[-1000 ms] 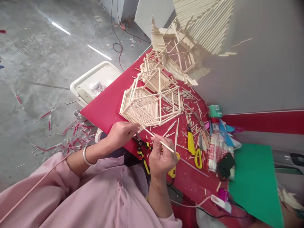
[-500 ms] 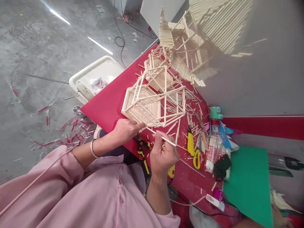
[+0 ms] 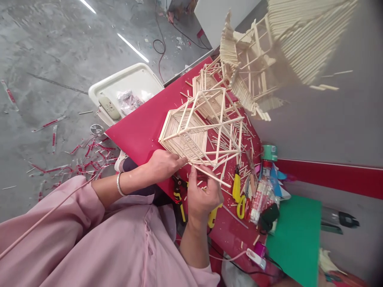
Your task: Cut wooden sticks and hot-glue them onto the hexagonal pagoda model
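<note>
A thin wooden stick (image 3: 220, 180) lies slantwise between my hands, below the near edge of an open stick frame (image 3: 220, 125). My left hand (image 3: 164, 164) is closed, its fingertips pinching at the stick's left end, close to the frame's lower corner. My right hand (image 3: 205, 195) grips the same stick between thumb and fingers, and its right end sticks out past them. The frame rises from a six-sided base of closely laid sticks (image 3: 191, 137). Whether the stick touches the frame is hard to tell.
Loose sticks litter the red table (image 3: 134, 126). A larger stick model (image 3: 254, 63) stands behind. At right lie a yellow cutter (image 3: 236, 186), yellow-handled scissors (image 3: 241, 207), a green board (image 3: 295, 239) and packaged sticks (image 3: 260, 199). Pliers (image 3: 178, 191) are by my lap; a white tray stool (image 3: 98, 85) stands left.
The stick has come up nearer the frame's lower edge, with my right hand moving in toward my left hand. The whole view has shifted slightly.
</note>
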The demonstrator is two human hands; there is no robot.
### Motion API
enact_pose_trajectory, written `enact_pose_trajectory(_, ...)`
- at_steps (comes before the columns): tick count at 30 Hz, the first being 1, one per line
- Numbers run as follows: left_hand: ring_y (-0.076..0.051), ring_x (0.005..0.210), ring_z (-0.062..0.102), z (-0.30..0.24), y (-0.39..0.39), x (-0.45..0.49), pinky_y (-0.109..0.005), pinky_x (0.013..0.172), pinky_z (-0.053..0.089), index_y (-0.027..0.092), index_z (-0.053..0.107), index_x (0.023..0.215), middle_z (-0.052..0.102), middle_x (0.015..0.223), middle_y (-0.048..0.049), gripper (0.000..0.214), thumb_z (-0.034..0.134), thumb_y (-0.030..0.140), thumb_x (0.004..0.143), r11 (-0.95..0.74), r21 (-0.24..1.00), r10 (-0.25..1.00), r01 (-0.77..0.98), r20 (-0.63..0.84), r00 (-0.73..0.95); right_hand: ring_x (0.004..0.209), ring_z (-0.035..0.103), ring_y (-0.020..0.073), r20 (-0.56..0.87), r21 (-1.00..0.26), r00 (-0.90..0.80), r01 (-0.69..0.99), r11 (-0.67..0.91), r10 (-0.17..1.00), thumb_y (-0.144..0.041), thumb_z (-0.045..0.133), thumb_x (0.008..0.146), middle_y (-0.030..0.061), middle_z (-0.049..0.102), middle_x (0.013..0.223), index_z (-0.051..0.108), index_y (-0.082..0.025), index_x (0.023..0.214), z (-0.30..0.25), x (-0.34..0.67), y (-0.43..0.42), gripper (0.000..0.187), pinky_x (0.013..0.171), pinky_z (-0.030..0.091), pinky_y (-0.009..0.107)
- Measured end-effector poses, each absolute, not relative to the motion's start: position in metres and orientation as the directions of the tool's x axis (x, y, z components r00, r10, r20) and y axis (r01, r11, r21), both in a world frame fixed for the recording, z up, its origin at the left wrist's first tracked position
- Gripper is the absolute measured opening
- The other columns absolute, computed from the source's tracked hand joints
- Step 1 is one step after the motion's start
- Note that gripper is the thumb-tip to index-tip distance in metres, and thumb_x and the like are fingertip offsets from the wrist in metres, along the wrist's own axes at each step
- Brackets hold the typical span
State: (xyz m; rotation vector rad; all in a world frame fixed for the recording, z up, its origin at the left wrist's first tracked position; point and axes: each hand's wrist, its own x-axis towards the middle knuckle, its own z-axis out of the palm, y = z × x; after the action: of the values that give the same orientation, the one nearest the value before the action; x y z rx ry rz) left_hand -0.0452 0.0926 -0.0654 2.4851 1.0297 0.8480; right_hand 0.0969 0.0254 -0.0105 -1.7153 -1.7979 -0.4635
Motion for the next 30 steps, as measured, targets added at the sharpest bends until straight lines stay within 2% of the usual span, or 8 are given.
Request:
enact_pose_trajectory(5, -0.014, 0.053, 0.058, -0.067, 0.093, -0.044, -0.022, 0.045, 0.033, 0.016, 0.069, 0.097, 0.064, 0.062, -0.0036, 0.023, 0.046, 0.015, 0.094, -0.686, 0.526, 0.718, 0.502, 0.38, 0.584, 0.071, 0.075, 0.0192, 0.609, -0.318, 0.204, 0.948, 0.001, 0.766, -0.033, 0.072, 0.087, 0.009, 0.078, 0.087, 0.068, -0.016, 0.1, -0.021, 0.09, 0.023, 0.022, 0.07, 0.062, 0.032)
enact_pose_trajectory(8, -0.015, 0.055, 0.059, -0.067, 0.093, -0.043, -0.022, 0.047, 0.037, 0.015, 0.069, 0.097, 0.065, 0.063, -0.0043, 0.024, 0.045, 0.014, 0.093, -0.685, 0.535, 0.715, 0.495, 0.366, 0.595, 0.07, 0.075, 0.0195, 0.591, -0.431, 0.31, 0.902, -0.033, 0.745, -0.033, 0.075, 0.085, 0.0096, 0.078, 0.087, 0.065, -0.016, 0.102, -0.024, 0.086, 0.024, 0.026, 0.066, 0.062, 0.031)
enact_pose_trajectory(11, -0.015, 0.056, 0.06, -0.066, 0.093, -0.042, -0.022, 0.047, 0.038, 0.014, 0.068, 0.096, 0.065, 0.063, -0.0049, 0.023, 0.046, 0.012, 0.092, -0.687, 0.539, 0.712, 0.486, 0.368, 0.598, 0.071, 0.076, 0.0202, 0.58, -0.491, 0.379, 0.869, -0.062, 0.721, -0.033, 0.077, 0.083, 0.0104, 0.078, 0.086, 0.062, -0.015, 0.106, -0.026, 0.083, 0.024, 0.033, 0.063, 0.063, 0.03)
enact_pose_trajectory(20, -0.018, 0.056, 0.063, -0.064, 0.093, -0.039, -0.024, 0.046, 0.038, 0.013, 0.064, 0.083, 0.064, 0.061, -0.0066, 0.018, 0.048, 0.009, 0.089, -0.685, 0.578, 0.714, 0.444, 0.41, 0.568, 0.069, 0.075, 0.0203, 0.538, -0.491, 0.409, 0.863, -0.121, 0.737, -0.038, 0.076, 0.083, 0.0106, 0.078, 0.085, 0.063, -0.015, 0.101, -0.02, 0.076, 0.027, 0.032, 0.065, 0.064, 0.032)
enact_pose_trajectory(30, -0.019, 0.056, 0.063, -0.064, 0.093, -0.037, -0.025, 0.049, 0.041, 0.012, 0.063, 0.083, 0.065, 0.062, -0.0081, 0.016, 0.049, 0.007, 0.087, -0.675, 0.613, 0.714, 0.412, 0.401, 0.574, 0.074, 0.075, 0.0207, 0.523, -0.5, 0.414, 0.857, -0.125, 0.745, -0.039, 0.074, 0.085, 0.0108, 0.078, 0.088, 0.064, -0.017, 0.099, -0.017, 0.072, 0.027, 0.028, 0.065, 0.065, 0.032)
